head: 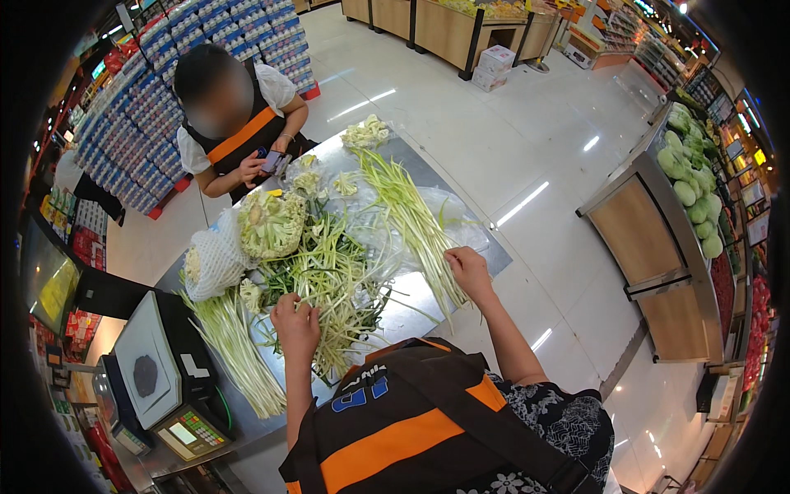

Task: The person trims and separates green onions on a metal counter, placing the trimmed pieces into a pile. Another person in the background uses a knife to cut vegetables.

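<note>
My left hand (296, 324) is over the left edge of a tangled heap of green and pale stalk trimmings (333, 278), its fingers curled; whether it grips a stalk cannot be told. My right hand (470, 272) touches the lower right side of a long bunch of pale-green garlic-chive-like stalks (407, 210), thumb and fingers close together; its hold is partly hidden. Another bunch of pale stalks (237, 352) lies left of my left hand. A large cauliflower head (271, 223) rests behind the heap, beside a cauliflower in white foam netting (216, 259).
A metal table (407, 309) bears everything, with clear plastic bags (447, 210) under the long bunch. A weighing scale (148, 364) stands at the left. Across the table, a person (247, 123) holds a phone (274, 162). A produce stand (642, 228) is at the right.
</note>
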Demonstrator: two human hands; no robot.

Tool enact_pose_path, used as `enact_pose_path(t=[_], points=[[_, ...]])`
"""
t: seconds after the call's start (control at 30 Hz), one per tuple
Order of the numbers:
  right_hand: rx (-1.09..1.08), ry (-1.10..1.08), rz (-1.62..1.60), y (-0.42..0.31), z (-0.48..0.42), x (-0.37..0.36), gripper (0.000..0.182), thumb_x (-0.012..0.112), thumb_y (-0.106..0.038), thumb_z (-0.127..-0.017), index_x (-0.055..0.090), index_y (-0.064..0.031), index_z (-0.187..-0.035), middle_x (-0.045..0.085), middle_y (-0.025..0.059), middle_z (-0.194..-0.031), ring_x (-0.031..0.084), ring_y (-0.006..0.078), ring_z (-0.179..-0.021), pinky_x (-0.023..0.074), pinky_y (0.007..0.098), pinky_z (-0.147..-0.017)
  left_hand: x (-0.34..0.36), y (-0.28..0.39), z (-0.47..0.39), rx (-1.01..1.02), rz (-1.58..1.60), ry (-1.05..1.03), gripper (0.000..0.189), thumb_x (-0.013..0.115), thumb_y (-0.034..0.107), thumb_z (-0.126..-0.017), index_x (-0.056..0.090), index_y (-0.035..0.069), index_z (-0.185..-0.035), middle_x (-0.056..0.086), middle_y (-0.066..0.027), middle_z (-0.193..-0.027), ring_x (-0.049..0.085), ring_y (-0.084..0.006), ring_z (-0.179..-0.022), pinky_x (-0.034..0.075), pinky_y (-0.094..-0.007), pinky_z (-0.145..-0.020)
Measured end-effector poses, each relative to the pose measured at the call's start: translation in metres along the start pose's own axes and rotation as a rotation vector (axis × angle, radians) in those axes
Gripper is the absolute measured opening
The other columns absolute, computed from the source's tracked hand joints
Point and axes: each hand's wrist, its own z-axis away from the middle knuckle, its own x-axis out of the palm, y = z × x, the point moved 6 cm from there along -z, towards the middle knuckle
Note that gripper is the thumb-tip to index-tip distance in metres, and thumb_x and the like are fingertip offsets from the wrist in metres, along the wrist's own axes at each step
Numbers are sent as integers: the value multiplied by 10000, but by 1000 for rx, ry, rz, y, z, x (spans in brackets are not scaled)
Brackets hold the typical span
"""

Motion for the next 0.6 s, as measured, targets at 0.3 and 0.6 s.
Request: enact_pose_path(t=[0.3, 0.6], points=[[61, -43, 236, -4, -7, 37, 145, 633, -151, -732, 590, -37, -811, 574, 116, -742, 579, 286, -668, 458, 363, -599, -22, 22, 11, -30, -128, 95, 214, 625, 16, -691, 619, 92, -890, 470, -142, -1102, 379, -339, -1169, 230, -515, -969], [227, -165, 225, 11, -24, 42, 147, 612, -141, -674, 598, -29, -767, 604, 131, -712, 598, 279, -655, 472, 366, -602, -30, 13, 12, 42, 100, 249, 170, 633, 28, -703, 602, 44, -870, 511, -103, -896, 488, -293, -963, 327, -419, -882]])
